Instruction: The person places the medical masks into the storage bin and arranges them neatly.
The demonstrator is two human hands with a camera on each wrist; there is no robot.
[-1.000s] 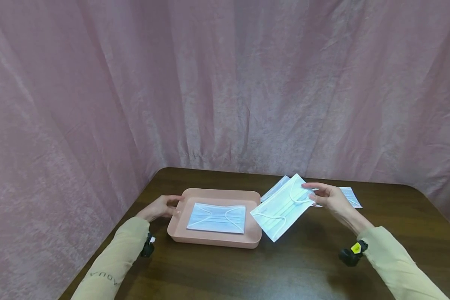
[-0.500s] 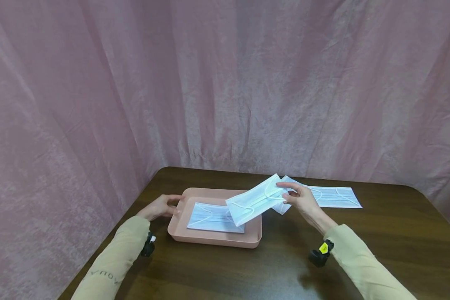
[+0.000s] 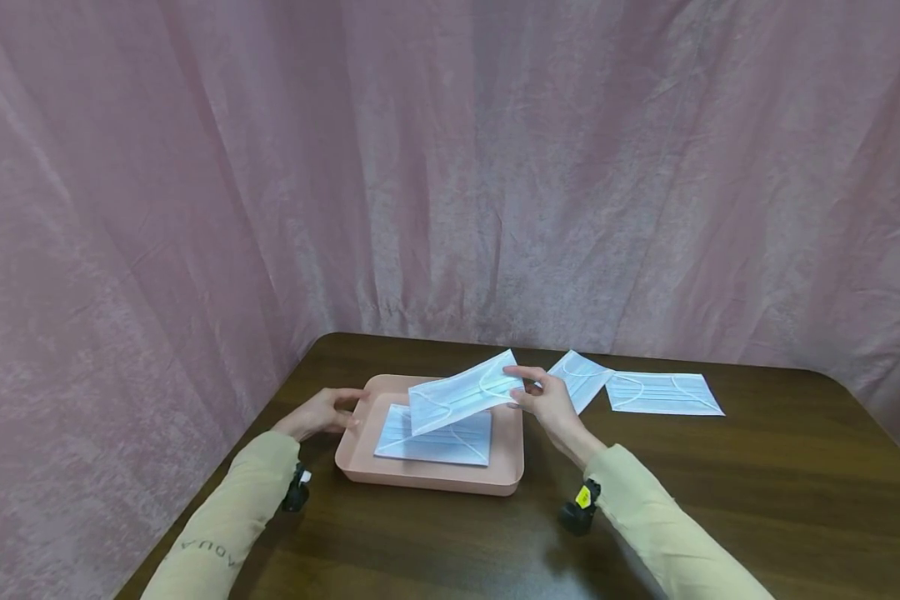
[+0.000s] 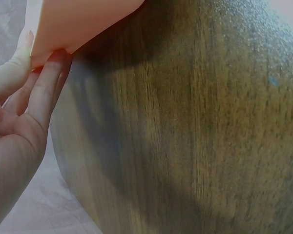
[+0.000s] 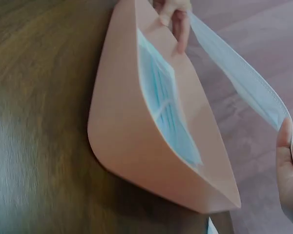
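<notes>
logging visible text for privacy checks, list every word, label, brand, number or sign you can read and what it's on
"AQUA", probably: dark lettering on the left sleeve, small and upside down, so not certain.
Yellow label on the right-wrist device: any marking is too small to read.
Held mask, other masks, tray: no readable text.
</notes>
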